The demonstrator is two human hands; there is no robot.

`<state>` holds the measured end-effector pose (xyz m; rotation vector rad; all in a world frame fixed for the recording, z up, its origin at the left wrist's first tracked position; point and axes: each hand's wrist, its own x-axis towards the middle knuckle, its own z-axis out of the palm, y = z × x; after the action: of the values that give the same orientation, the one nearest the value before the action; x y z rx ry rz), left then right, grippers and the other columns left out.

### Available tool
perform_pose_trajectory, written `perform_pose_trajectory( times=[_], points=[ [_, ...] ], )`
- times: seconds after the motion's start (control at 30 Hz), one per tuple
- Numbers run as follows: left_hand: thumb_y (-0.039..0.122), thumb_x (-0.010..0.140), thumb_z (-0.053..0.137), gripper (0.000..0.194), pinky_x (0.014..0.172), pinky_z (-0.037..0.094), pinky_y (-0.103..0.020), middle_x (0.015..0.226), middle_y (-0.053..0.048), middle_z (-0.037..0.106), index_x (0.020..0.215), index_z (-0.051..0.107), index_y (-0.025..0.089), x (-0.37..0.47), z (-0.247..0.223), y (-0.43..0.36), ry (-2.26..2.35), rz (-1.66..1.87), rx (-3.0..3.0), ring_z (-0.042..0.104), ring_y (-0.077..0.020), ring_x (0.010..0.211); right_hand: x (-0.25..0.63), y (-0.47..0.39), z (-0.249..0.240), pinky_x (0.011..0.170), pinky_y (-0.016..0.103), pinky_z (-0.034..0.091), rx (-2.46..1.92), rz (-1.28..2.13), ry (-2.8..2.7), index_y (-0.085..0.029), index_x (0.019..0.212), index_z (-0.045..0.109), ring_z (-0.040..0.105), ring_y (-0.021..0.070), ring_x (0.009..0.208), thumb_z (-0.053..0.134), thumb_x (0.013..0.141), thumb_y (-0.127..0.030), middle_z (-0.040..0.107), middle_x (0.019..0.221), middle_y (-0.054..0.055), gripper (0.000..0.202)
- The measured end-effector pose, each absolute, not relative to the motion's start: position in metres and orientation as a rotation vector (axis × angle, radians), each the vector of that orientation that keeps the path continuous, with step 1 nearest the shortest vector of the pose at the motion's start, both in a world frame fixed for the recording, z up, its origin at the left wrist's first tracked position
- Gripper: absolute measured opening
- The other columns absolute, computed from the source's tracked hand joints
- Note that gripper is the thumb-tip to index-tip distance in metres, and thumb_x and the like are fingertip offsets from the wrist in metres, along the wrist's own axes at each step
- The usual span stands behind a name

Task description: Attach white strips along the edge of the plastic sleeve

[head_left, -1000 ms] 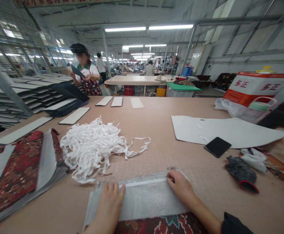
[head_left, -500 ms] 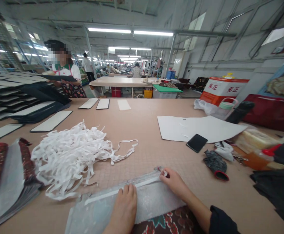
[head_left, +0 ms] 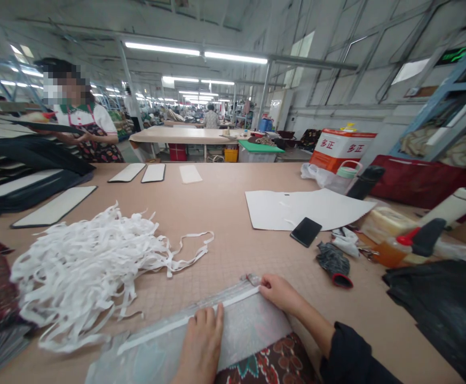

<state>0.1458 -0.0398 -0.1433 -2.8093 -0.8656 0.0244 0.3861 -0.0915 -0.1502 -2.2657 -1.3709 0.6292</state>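
While the left hand (head_left: 203,341) lies flat across the white strip (head_left: 156,333), grasping nothing, the right hand (head_left: 276,292) pinches the strip's right end. The patterned cloth (head_left: 257,322) beneath lies toward the near edge of the table (head_left: 224,208); a tape pile (head_left: 88,266) sits toward the left edge.

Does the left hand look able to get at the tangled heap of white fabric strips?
Probably yes: nothing tall stands between the heap and the left hand, though it rests on the pale grey sheet.
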Motion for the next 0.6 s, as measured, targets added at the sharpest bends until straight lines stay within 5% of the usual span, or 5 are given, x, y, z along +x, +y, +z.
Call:
perform_pose_trajectory(
  times=[0.47,0.6],
  points=[
    [0.014,0.08,0.044,0.045,0.064,0.034,-0.034,0.09,-0.01,0.053,0.123,0.045,0.026,0.155,-0.15,-0.043,-0.987,0.101,-2.82,0.049,-0.0237,0.079,0.386,-0.088,-0.14,0.054,0.024,0.027,-2.501,0.576,-1.519,-0.018,0.072,0.056,0.052,0.0156,0.064,0.05,0.069,-0.018,0.06,0.069,0.002,0.007],
    [0.016,0.082,0.044,0.042,0.064,0.035,-0.035,0.091,-0.01,0.054,0.121,0.047,0.028,0.16,-0.149,-0.045,-1.046,0.131,-2.818,0.05,-0.0251,0.08,0.361,-0.091,-0.136,0.064,0.027,0.035,-2.455,0.225,-1.634,-0.017,0.081,0.056,0.053,0.019,0.078,0.047,0.07,-0.01,0.06,0.083,0.007,0.016]
  ],
)
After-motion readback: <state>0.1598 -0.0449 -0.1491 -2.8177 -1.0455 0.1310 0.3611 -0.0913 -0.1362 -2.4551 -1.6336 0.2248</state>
